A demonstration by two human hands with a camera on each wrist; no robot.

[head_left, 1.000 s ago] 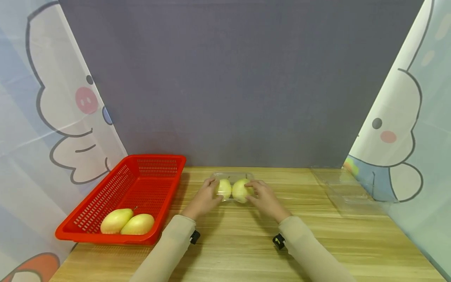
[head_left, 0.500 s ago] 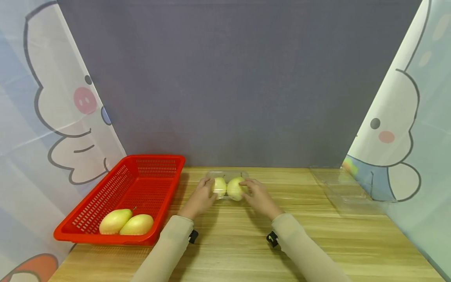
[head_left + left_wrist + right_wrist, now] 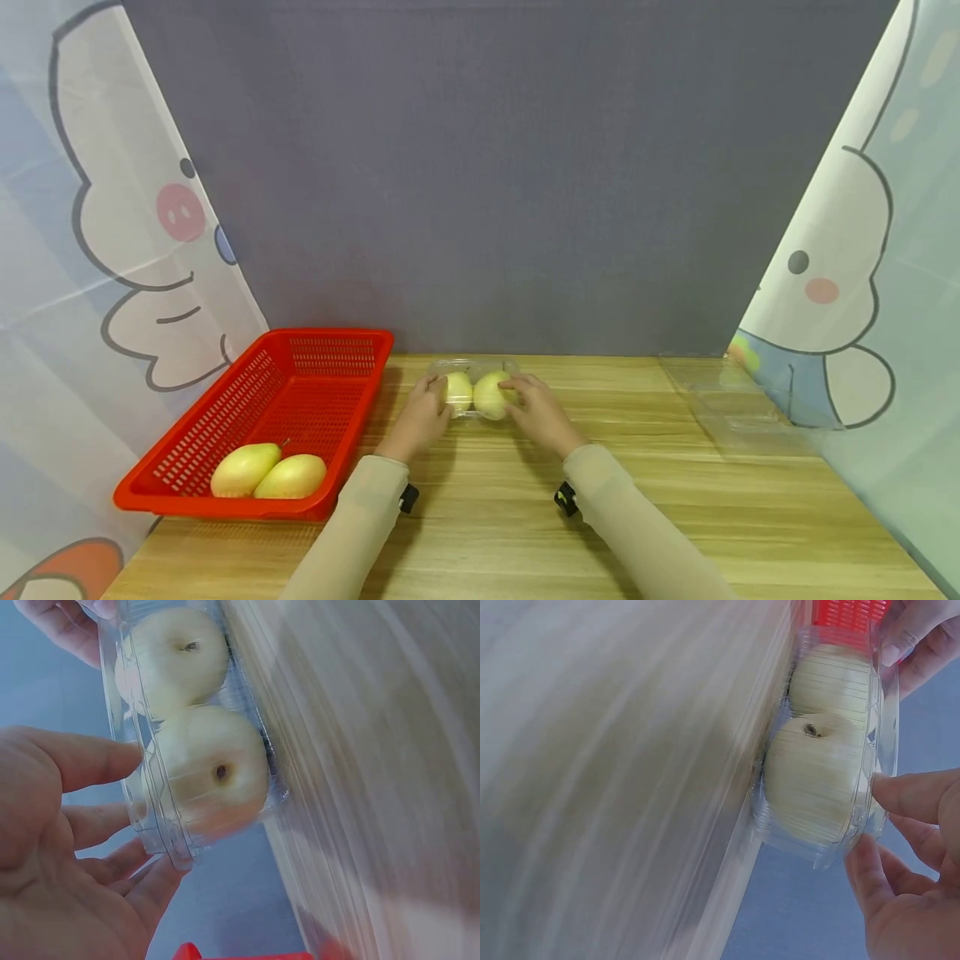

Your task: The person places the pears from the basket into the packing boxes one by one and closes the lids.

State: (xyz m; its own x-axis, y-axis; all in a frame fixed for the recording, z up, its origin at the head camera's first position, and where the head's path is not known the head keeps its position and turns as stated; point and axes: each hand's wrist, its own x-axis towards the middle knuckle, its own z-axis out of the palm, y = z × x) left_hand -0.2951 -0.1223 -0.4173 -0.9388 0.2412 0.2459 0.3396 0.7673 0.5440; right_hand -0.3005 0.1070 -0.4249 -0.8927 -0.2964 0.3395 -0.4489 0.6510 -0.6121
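A clear plastic clamshell box (image 3: 474, 365) rests on the wooden table with two yellow-green pears inside, a left pear (image 3: 458, 392) and a right pear (image 3: 491, 395). At the box's left end, my left hand (image 3: 420, 419) grips the rim between thumb and fingers; the left wrist view shows its fingertips on the ridged edge of the box (image 3: 161, 806). My right hand (image 3: 542, 417) pinches the opposite end, with thumb and index finger at the rim in the right wrist view. Whether the lid is fully closed cannot be told.
To the left stands a red perforated basket (image 3: 330, 400) holding two more pears (image 3: 288, 477). More clear plastic packaging (image 3: 742, 408) lies at the right back. A dark grey panel (image 3: 480, 183) rises behind the table (image 3: 510, 533).
Both hands have shifted left and slightly away from me, and the box with its two pears has moved with them. The red basket and right-hand packaging stay put.
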